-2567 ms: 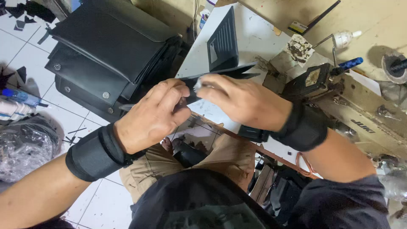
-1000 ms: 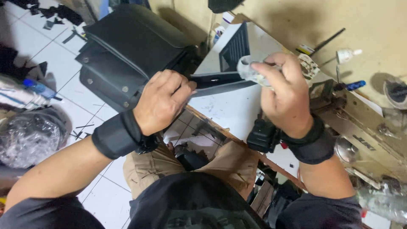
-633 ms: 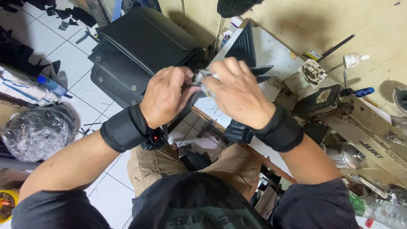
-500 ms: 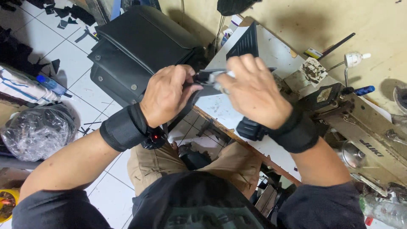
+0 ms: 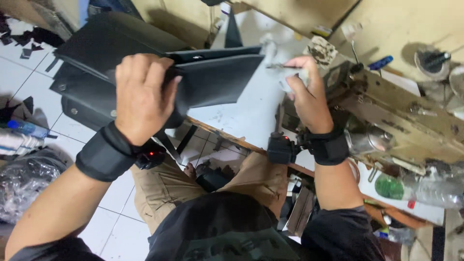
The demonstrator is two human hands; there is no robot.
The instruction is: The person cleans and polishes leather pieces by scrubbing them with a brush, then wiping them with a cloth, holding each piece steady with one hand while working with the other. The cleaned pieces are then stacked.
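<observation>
My left hand (image 5: 142, 94) grips a flat black leather piece (image 5: 220, 79) and holds it up above the white table top (image 5: 251, 113). To the right, my right hand (image 5: 304, 89) is closed on a small whitish rag or pad (image 5: 292, 79), with a thin metal tool tip showing at its fingers near the piece's right edge. Both wrists wear black bands with small devices.
A stack of black bags (image 5: 92, 72) stands on the tiled floor at the left. An old sewing machine (image 5: 401, 111) fills the right side, with a plastic bottle (image 5: 415, 188) below it. A clear plastic bag (image 5: 21, 186) lies at the lower left.
My hands were together working on the black piece; now they have parted. The left hand lifts the piece out flat and the right hand has moved right towards the machine.
</observation>
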